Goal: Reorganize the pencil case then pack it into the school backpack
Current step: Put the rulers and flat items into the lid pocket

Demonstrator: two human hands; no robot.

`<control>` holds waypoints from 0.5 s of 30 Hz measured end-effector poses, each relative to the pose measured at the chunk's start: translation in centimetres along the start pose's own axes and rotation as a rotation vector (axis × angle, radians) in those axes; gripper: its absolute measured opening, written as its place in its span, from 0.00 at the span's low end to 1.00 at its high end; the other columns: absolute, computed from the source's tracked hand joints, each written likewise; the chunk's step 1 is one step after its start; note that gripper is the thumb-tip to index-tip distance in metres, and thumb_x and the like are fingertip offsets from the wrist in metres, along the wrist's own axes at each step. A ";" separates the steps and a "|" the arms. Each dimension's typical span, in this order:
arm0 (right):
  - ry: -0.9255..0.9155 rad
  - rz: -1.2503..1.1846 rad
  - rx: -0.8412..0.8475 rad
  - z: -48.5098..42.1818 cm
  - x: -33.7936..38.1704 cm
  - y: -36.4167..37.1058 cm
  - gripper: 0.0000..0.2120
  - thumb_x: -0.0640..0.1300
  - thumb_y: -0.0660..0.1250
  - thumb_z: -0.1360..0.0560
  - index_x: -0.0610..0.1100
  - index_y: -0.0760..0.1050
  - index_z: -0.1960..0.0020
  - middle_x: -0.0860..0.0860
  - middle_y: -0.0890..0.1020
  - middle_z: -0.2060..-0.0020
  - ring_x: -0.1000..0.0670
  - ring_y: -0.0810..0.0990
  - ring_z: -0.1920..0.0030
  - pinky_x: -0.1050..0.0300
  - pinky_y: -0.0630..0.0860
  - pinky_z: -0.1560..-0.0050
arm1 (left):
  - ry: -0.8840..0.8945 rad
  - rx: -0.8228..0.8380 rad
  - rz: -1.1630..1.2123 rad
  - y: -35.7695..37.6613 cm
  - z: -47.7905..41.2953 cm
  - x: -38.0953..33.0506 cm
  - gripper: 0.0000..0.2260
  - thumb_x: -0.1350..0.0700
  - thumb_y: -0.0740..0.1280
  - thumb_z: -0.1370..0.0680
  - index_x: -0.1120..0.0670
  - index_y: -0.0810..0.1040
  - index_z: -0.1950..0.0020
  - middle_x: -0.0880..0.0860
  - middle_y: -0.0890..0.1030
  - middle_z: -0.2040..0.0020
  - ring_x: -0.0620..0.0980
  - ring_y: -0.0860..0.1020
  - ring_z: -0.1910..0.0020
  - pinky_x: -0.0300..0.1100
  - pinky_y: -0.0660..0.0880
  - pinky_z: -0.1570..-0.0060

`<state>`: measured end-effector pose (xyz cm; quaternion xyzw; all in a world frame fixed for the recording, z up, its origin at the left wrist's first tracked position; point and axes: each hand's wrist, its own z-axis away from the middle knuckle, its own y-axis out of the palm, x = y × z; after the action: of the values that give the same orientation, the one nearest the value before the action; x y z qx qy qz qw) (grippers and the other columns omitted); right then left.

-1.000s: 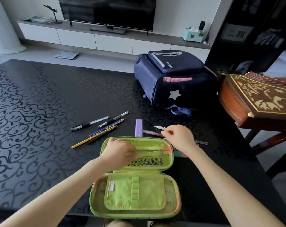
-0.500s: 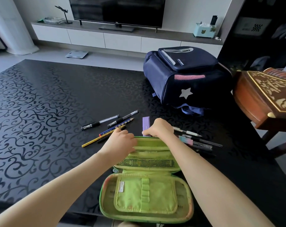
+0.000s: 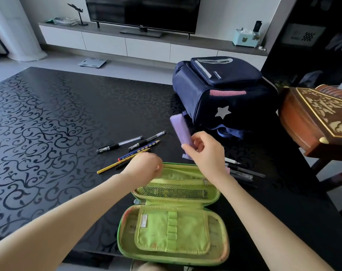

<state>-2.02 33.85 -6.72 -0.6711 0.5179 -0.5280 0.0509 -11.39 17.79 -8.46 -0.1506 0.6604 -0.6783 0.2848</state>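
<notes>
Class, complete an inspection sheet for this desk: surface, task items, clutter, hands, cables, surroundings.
Surface: glossy black patterned table.
Job's things: green pencil case open flat; navy backpack lying beyond it; pens and pencils loose left of the case, more pens on its right.
Clutter: nothing seen.
Hands: left hand appears to grip the case's far rim; right hand holds a purple bar above the table.
Cables: nothing seen.
Surroundings: television, white cabinet, inlaid wooden instrument at right.

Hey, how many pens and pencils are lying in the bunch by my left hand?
5: two black-grip pens farthest back, a blue pencil, a yellow pencil, and a dark one partly under the left hand. More may be hidden there.
</notes>
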 end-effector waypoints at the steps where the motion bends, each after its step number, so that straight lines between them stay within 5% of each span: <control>1: -0.150 0.069 0.022 0.7 -0.1 -0.6 0.09 0.46 0.75 0.33 0.45 0.76 0.59 0.54 0.76 0.67 0.54 0.71 0.68 0.61 0.68 0.66 | -0.016 -0.004 0.050 -0.3 -0.1 0.1 0.09 0.59 0.61 0.26 0.55 0.81 0.53 0.53 0.82 0.52 0.54 0.78 0.53 0.43 0.74 0.55; 6: -0.674 0.462 0.176 4.4 -1.9 -0.8 0.11 0.39 0.76 0.39 0.44 0.74 0.64 0.51 0.74 0.68 0.49 0.73 0.67 0.58 0.69 0.69 | -0.006 0.102 0.163 -1.9 -1.1 0.7 0.07 0.58 0.65 0.26 0.55 0.83 0.53 0.49 0.82 0.56 0.49 0.79 0.56 0.40 0.73 0.55; 12: -0.701 0.675 0.155 5.1 -1.3 1.9 0.11 0.33 0.72 0.40 0.44 0.72 0.66 0.50 0.73 0.70 0.50 0.70 0.73 0.59 0.65 0.77 | 0.027 0.124 0.146 -2.4 -0.9 0.5 0.07 0.59 0.64 0.27 0.54 0.82 0.57 0.48 0.77 0.61 0.48 0.74 0.60 0.40 0.71 0.58; 15: -0.691 0.676 0.187 5.2 -0.6 3.0 0.10 0.35 0.74 0.38 0.43 0.73 0.66 0.50 0.74 0.70 0.52 0.70 0.74 0.61 0.63 0.77 | 0.064 0.162 -0.035 -2.2 -0.7 0.0 0.07 0.56 0.61 0.29 0.54 0.73 0.67 0.52 0.72 0.63 0.53 0.69 0.63 0.45 0.70 0.61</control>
<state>0.04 30.39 -11.25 -0.5941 0.6100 -0.2727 0.4479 -12.26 18.28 -6.34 -0.1168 0.6093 -0.7389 0.2630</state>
